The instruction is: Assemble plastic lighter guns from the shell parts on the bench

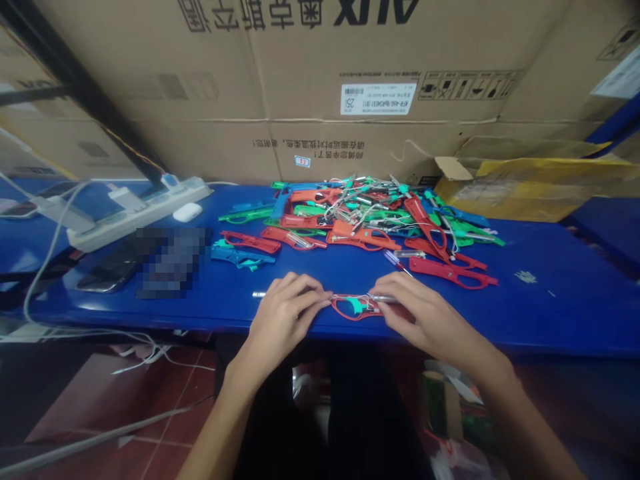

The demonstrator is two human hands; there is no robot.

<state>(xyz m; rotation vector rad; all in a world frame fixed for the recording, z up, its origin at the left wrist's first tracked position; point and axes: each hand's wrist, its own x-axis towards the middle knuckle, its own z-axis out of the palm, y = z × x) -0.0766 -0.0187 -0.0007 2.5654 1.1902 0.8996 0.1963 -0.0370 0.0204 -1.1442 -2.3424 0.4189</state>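
A red plastic handle piece (356,306) with a green trigger and a metal spring lies at the front edge of the blue table (550,293). My left hand (287,310) pinches its left end, fingers closed. My right hand (425,313) presses on its right end, fingers curled over a thin metal rod (383,298). A short metal pin (259,294) lies just left of my left hand.
A heap of red, green and blue plastic handle pieces (365,213) with springs fills the table's middle. A power strip (140,210), a white earbud case (187,212) and a phone (107,273) lie left. Cardboard boxes (320,87) wall the back.
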